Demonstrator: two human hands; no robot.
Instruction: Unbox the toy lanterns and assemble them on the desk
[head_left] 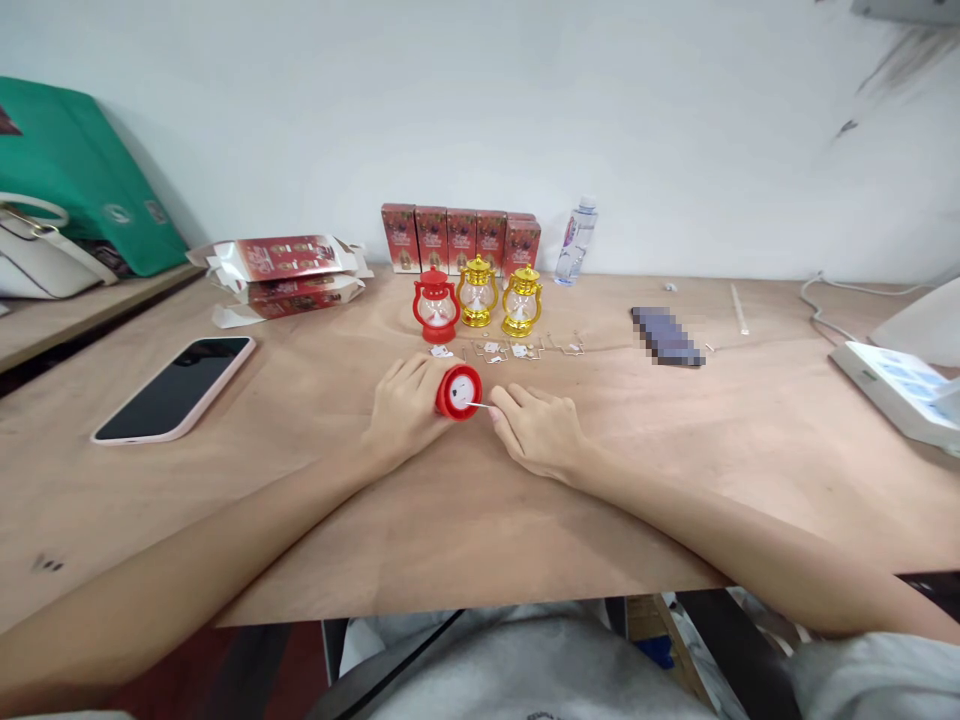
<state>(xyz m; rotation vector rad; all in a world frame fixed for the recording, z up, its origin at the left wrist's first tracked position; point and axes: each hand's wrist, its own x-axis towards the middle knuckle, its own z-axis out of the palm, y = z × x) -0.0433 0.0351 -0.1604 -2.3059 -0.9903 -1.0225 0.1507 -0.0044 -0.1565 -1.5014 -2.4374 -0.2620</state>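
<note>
My left hand (409,408) is wrapped round a red lantern (470,374), tipped so that its round base with a white disc faces me. Pinched in my right hand (541,432) is a thin pale rod (478,405); its tip meets the white disc, and the rest is hidden by my fingers. Just beyond stand another red lantern (436,308) and two gold ones, a gold lantern (478,292) in the middle and a gold lantern (521,302) on the right. Bent wire pieces (493,350) and small white bits lie in front of them.
Several red boxes (447,238) line the wall beside a water bottle (577,243). Opened cartons (289,268) and a phone (180,390) lie to the left. On the right are a blurred-out dark item (666,336) and a white power strip (896,385).
</note>
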